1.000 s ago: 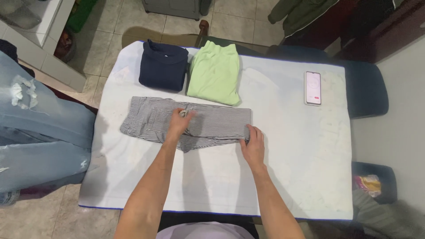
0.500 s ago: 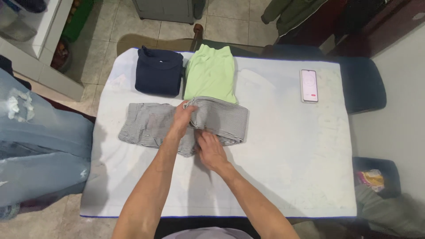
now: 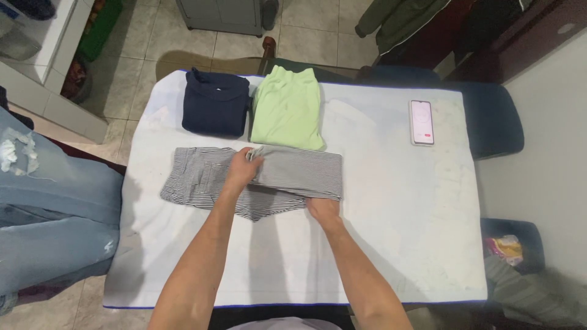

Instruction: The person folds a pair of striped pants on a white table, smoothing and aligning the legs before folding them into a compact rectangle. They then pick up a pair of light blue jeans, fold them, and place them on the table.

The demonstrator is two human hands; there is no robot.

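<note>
A black-and-white striped garment (image 3: 202,177) lies across the middle of the white-covered table (image 3: 397,244), its right part folded over. My left hand (image 3: 242,169) presses down on the garment's middle at the fold's top edge. My right hand (image 3: 323,209) grips the lower edge of the folded right part, fingers tucked under the cloth. Behind the striped garment lie a folded navy garment (image 3: 215,110) and a folded light green garment (image 3: 287,113), side by side.
A phone (image 3: 422,121) with a lit screen lies at the table's far right. Dark blue chairs (image 3: 498,119) stand at the right side. Blue jeans (image 3: 49,208) hang at the left. Tiled floor and a grey cabinet (image 3: 223,13) lie beyond the table.
My right hand slid from the garment's middle rightward to the fold's lower right edge. The folded part now lies flatter. My left hand stayed on the middle.
</note>
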